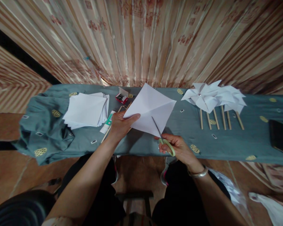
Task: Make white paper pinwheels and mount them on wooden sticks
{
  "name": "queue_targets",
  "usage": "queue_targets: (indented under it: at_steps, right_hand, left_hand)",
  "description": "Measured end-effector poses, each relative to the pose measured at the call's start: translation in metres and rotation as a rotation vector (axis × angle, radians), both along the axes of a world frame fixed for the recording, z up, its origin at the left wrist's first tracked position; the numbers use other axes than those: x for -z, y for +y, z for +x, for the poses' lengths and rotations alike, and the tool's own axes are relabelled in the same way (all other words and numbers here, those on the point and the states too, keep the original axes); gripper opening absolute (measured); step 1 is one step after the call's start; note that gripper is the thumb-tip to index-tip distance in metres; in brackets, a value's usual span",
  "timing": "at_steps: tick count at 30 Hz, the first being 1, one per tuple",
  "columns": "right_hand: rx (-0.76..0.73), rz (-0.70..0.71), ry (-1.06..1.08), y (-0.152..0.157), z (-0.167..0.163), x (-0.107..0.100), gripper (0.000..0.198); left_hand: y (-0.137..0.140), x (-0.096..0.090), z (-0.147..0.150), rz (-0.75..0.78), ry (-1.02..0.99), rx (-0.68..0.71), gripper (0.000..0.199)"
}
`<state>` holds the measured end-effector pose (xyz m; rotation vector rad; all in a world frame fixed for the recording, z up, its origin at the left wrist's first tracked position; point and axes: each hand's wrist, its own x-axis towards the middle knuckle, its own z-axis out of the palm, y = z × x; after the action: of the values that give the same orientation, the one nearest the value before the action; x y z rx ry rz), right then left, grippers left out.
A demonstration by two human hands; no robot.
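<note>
A white square sheet of paper point(151, 105) with diagonal creases is held above the table, turned corner-up. My left hand point(121, 125) pinches its left corner, thumb on top. In my right hand point(176, 146) is a pair of scissors point(168, 147) with pale green handles, my fingers through the loops. The scissors' blades lie at the sheet's lower right edge, one blade showing over the paper. Behind my left hand lie a green and white glue tube point(108, 122) and some thin wooden sticks point(106, 135), partly hidden by the hand and paper.
A stack of white paper point(85, 110) sits on the left of the cloth-covered table point(136, 147). Beyond the glue is a small open red box point(121, 95) of dark bits. Several paper pinwheels point(202, 97) on sticks lie right, and a black phone point(280, 137) is at the far right.
</note>
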<state>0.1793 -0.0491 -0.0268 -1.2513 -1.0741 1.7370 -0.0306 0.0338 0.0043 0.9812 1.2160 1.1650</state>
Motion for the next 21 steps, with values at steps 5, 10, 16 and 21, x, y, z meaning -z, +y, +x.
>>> queue_targets:
  at_steps: [5, 10, 16, 21]
  right_hand:
    - [-0.011, 0.047, -0.01, 0.0005, -0.0013, -0.0001, 0.047]
    - [-0.043, 0.068, -0.019, 0.0015, -0.0013, 0.0006, 0.043]
    - [-0.033, 0.048, -0.006, 0.0018, -0.0017, 0.002, 0.044]
    - [-0.017, 0.026, -0.007, 0.0015, -0.0029, 0.0015, 0.044]
  left_hand:
    - [-0.0014, 0.0001, 0.0001, -0.012, -0.006, 0.002, 0.03]
    - [-0.0027, 0.0015, 0.0004, 0.005, 0.021, 0.012, 0.03]
    - [-0.0018, 0.0041, -0.0004, 0.016, 0.025, 0.012, 0.029]
    - [-0.0018, 0.005, -0.0009, -0.002, 0.021, 0.013, 0.027]
